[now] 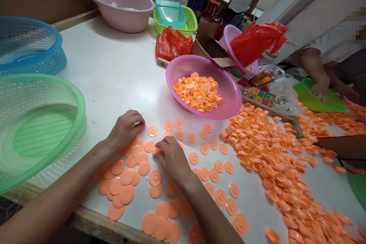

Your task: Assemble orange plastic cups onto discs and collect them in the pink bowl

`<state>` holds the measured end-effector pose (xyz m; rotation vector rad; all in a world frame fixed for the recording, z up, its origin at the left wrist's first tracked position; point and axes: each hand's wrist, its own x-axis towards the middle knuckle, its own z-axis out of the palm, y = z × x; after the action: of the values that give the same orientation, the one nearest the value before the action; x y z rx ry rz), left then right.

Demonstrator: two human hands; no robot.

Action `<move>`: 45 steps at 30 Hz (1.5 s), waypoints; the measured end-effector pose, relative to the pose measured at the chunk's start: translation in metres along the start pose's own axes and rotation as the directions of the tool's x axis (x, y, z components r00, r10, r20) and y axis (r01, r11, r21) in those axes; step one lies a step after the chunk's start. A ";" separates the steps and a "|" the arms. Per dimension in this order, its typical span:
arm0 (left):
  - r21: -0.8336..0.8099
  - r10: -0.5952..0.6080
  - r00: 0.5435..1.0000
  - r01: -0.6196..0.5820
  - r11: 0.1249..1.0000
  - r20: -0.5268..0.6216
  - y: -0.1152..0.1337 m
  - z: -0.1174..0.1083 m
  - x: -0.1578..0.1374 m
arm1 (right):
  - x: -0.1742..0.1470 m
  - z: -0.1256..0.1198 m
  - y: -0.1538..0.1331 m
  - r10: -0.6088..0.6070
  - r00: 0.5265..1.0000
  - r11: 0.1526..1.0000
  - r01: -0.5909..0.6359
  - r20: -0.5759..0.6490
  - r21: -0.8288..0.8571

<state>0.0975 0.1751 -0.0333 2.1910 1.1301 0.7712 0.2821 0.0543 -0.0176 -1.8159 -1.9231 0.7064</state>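
My left hand [127,127] is over the white tabletop with its fingers pinched together; what they hold, if anything, is hidden. Below it lies a loose pile of flat orange plastic discs [127,195]. My right hand [175,158] has its thumb and fingers closed on an orange disc [156,151], close to the table. Single discs with a raised ring in the middle [193,158] are spread around and beyond it. A pink bowl [228,101] ahead contains small orange cup-shaped pieces [197,91].
A large heap of orange cup pieces [265,152] covers the right side. Green [81,110] and blue [61,59] baskets stand left. A pale pink basin [126,21] and red plastic bag [173,44] sit behind. Another person's hand [320,87] reaches into a green basin [305,93].
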 end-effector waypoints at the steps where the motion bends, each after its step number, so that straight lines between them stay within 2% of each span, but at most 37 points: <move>1: 0.037 0.072 0.997 -0.072 0.997 0.010 0.000 0.000 -0.001 | 0.000 0.001 -0.001 0.048 0.999 0.997 -0.048 -0.004 0.059; 4: 0.168 0.200 0.975 -0.215 0.962 0.101 0.003 -0.001 -0.009 | 0.001 0.001 0.001 0.196 0.981 0.945 -0.187 -0.008 0.270; 8: 0.179 0.193 0.940 -0.249 0.952 0.281 0.018 0.002 -0.025 | 0.001 -0.006 0.007 0.263 0.965 0.864 -0.241 0.012 0.442; 10: 0.175 0.132 0.938 -0.196 0.965 0.322 0.025 0.006 -0.032 | 0.000 -0.008 0.008 0.246 0.969 0.865 -0.207 -0.026 0.457; 12: 0.165 0.066 0.952 -0.120 0.979 0.300 0.029 0.011 -0.036 | -0.003 -0.008 0.007 0.165 0.979 0.915 -0.109 -0.116 0.387; 14: 0.128 -0.012 0.958 -0.025 0.991 0.285 0.031 0.013 -0.037 | -0.008 -0.005 0.006 0.001 0.980 0.973 0.045 -0.201 0.225; 17: 0.037 -0.142 0.944 0.137 0.990 0.298 0.033 0.009 -0.033 | -0.021 0.001 0.006 -0.206 0.961 0.976 0.215 -0.185 0.032; 19: -0.051 -0.188 0.938 0.211 0.976 0.292 0.034 0.006 -0.031 | -0.030 0.002 0.008 -0.203 0.958 0.974 0.219 -0.205 0.059; 22: -0.151 -0.230 0.928 0.283 0.947 0.292 0.034 0.003 -0.028 | -0.039 0.001 0.016 -0.082 0.931 0.980 0.141 -0.357 0.141; 25: -0.142 -0.283 0.915 0.333 0.932 0.288 0.034 0.006 -0.027 | -0.040 -0.001 0.025 -0.086 0.901 0.991 0.120 -0.425 0.054; 27: -0.124 -0.264 0.937 0.297 0.947 0.227 0.033 0.008 -0.027 | -0.040 -0.001 0.030 -0.151 0.917 0.988 0.135 -0.370 -0.071; 28: -0.116 -0.216 0.959 0.239 0.964 0.183 0.033 0.009 -0.028 | -0.041 -0.001 0.031 -0.178 0.927 0.981 0.141 -0.329 -0.133; 30: -0.068 -0.042 0.993 0.050 0.996 0.113 0.032 0.010 -0.031 | -0.044 0.000 0.031 -0.202 0.940 0.965 0.142 -0.275 -0.221; 32: 0.022 0.150 0.980 -0.154 0.988 0.128 0.030 0.008 -0.035 | -0.051 0.000 0.028 -0.180 0.947 0.963 0.115 -0.266 -0.243; 34: 0.089 0.251 0.946 -0.273 0.958 0.206 0.029 0.006 -0.040 | -0.058 0.000 0.024 -0.109 0.960 0.972 0.048 -0.259 -0.232; 38: 0.124 0.263 0.928 -0.303 0.945 0.265 0.033 0.002 -0.054 | -0.064 0.002 0.017 0.004 0.980 0.982 -0.041 -0.201 -0.183; 43: 0.121 0.273 0.894 -0.333 0.935 0.356 0.046 0.005 -0.080 | -0.064 0.005 0.018 0.008 0.970 0.996 -0.029 -0.244 -0.081; 45: 0.144 0.244 0.895 -0.317 0.938 0.374 0.047 0.006 -0.091 | -0.069 0.003 0.019 0.007 0.962 0.997 -0.028 -0.274 -0.071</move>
<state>0.0825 0.0740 -0.0261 2.5730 0.7447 0.3601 0.3007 -0.0145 -0.0284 -1.8664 -1.7734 0.3684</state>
